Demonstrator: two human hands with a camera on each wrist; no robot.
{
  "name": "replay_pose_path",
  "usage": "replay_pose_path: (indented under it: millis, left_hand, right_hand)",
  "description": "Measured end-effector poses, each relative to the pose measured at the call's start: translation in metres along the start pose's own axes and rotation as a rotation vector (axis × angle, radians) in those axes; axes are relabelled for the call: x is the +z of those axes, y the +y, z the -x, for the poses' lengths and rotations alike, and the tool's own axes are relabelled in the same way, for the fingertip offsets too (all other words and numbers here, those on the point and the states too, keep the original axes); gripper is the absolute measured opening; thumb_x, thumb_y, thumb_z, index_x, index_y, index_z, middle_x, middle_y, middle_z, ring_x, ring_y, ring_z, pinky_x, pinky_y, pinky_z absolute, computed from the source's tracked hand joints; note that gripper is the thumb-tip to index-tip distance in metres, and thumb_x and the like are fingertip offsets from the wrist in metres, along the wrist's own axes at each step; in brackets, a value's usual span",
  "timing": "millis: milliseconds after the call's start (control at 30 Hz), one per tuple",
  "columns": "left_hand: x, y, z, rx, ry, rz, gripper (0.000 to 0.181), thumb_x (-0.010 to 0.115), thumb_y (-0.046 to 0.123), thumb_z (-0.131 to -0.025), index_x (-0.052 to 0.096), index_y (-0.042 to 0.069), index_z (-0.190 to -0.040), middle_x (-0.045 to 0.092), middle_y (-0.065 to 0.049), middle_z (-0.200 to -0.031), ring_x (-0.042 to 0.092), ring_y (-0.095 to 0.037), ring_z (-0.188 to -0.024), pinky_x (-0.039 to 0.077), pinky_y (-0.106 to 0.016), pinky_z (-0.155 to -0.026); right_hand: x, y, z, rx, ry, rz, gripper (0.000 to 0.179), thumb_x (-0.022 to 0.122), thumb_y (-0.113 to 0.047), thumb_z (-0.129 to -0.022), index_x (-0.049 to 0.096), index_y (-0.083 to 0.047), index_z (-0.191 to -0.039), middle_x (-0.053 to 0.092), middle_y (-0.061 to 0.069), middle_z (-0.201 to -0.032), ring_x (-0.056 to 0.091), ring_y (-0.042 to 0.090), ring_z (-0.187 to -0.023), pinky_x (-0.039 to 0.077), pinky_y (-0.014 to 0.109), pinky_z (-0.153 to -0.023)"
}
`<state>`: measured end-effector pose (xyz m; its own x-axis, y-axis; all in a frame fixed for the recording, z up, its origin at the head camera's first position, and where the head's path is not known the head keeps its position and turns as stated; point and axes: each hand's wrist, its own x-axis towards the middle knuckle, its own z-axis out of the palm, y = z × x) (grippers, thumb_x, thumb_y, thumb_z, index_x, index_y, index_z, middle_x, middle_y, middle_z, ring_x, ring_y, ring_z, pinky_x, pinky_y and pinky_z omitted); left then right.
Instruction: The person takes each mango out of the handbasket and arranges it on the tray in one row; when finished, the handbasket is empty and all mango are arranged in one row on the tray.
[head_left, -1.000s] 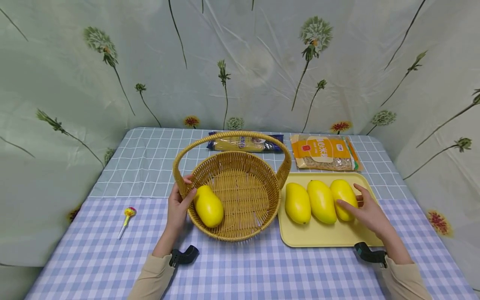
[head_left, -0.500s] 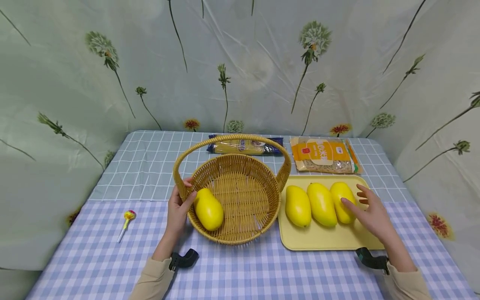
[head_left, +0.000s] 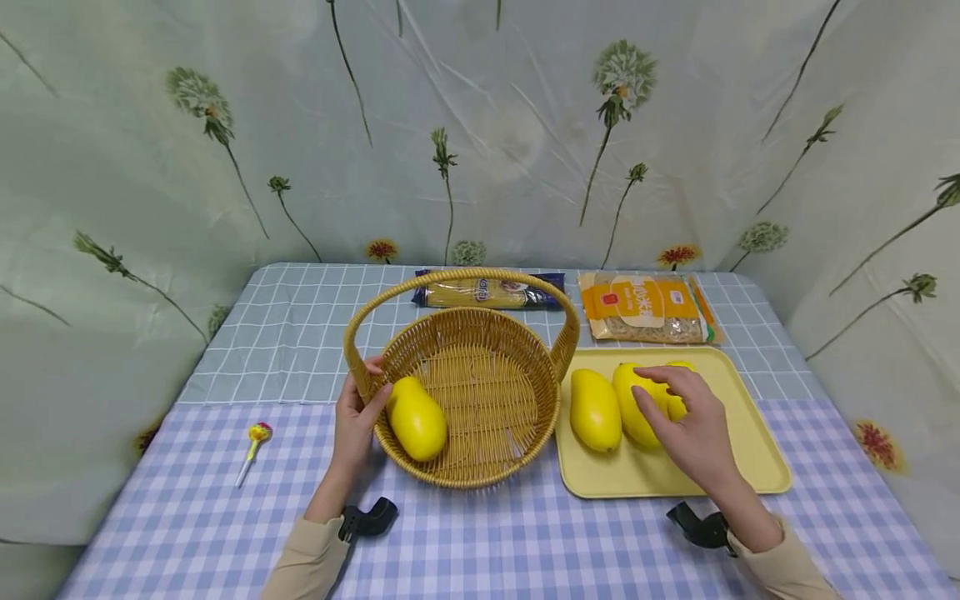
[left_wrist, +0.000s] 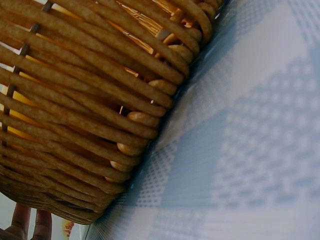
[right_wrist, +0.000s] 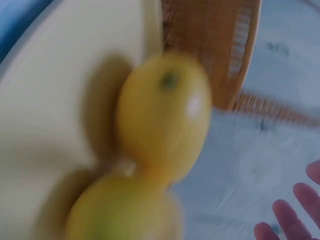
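Observation:
My left hand (head_left: 356, 421) grips the left rim of a round wicker basket (head_left: 495, 392) at the foot of its handle, thumb toward the inside. In the left wrist view the woven wall (left_wrist: 90, 100) fills much of the picture, with two fingers (left_wrist: 42, 225) showing below it. One yellow mango (head_left: 417, 419) lies in the basket's left side. My right hand (head_left: 693, 429) hovers over the yellow tray (head_left: 761, 467), fingers apart and holding nothing. Beneath it are a middle mango (head_left: 632, 408) and a mostly hidden right one (head_left: 677, 408); a left mango (head_left: 596, 410) lies uncovered.
Behind the basket lies a pack of spaghetti (head_left: 480, 293). An orange bag of grain (head_left: 647, 308) sits behind the tray. A lollipop (head_left: 255, 446) lies on the checked cloth at left. A floral curtain (head_left: 510, 142) hangs behind the table.
My right hand has drawn away from the rightmost mango and moved left over the middle one, still with nothing in it. My left hand and the basket have stayed put.

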<state>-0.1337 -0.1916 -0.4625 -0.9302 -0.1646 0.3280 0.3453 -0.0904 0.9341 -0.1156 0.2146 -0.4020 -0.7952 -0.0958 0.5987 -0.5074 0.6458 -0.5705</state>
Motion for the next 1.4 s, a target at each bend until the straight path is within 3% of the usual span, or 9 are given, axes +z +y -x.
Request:
replay_pose_path:
  millis: [333,500,633,933,1167,1400]
  left_hand:
    - [0.007,0.021,0.002,0.007,-0.001,-0.01,0.021,0.048,-0.016,-0.091,0.039,-0.016,-0.109,0.04,-0.032,-0.132,0.04,-0.033,-0.123,0.033,-0.024,-0.098]
    - [0.008,0.021,0.003,0.009,-0.01,-0.011,0.021,0.048,-0.016,-0.091,0.038,-0.017,-0.11,0.04,-0.033,-0.132,0.038,-0.035,-0.123,0.033,-0.024,-0.098]
    - [0.009,0.021,0.003,0.009,-0.013,-0.014,0.022,0.047,-0.016,-0.091,0.037,-0.019,-0.11,0.037,-0.036,-0.132,0.036,-0.038,-0.124,0.032,-0.025,-0.099]
    - [0.008,0.022,0.002,-0.007,-0.015,-0.022,0.022,0.047,-0.015,-0.092,0.038,-0.017,-0.111,0.037,-0.034,-0.134,0.036,-0.038,-0.125,0.032,-0.026,-0.1]
    - [0.0,0.001,0.0,0.001,-0.015,-0.021,0.023,0.05,-0.011,-0.092,0.041,-0.013,-0.113,0.042,-0.027,-0.135,0.039,-0.031,-0.125,0.032,-0.026,-0.1]
    - [-0.002,-0.003,0.0,0.015,-0.021,-0.018,0.023,0.051,-0.008,-0.093,0.041,-0.013,-0.113,0.043,-0.025,-0.135,0.04,-0.028,-0.125,0.032,-0.026,-0.1]
  right_hand:
    - [0.036,-0.052,-0.024,-0.176,-0.175,-0.183,0.024,0.075,-0.003,-0.078,0.07,-0.009,-0.101,0.068,-0.006,-0.093,0.061,0.009,-0.081,0.05,0.03,-0.065]
    - [0.057,-0.071,-0.036,-0.292,-0.235,-0.241,0.02,0.073,-0.006,-0.081,0.07,-0.012,-0.099,0.068,-0.007,-0.09,0.062,0.006,-0.076,0.052,0.03,-0.062]
    - [0.069,-0.085,-0.046,-0.336,-0.31,-0.235,0.013,0.071,-0.013,-0.084,0.07,-0.013,-0.097,0.068,-0.008,-0.09,0.062,0.006,-0.076,0.051,0.027,-0.062]
    - [0.088,-0.107,-0.071,-0.302,-0.577,-0.095,0.02,0.065,-0.03,-0.091,0.07,-0.015,-0.103,0.07,-0.005,-0.095,0.064,0.01,-0.081,0.05,0.026,-0.067]
    - [0.106,-0.117,-0.086,-0.223,-0.778,-0.013,0.033,0.065,-0.04,-0.089,0.069,-0.017,-0.112,0.07,-0.006,-0.1,0.063,0.01,-0.084,0.046,0.027,-0.069]
    - [0.126,-0.121,-0.095,-0.188,-0.933,0.089,0.045,0.064,-0.049,-0.087,0.065,-0.02,-0.121,0.068,-0.003,-0.109,0.064,0.015,-0.091,0.047,0.031,-0.07]
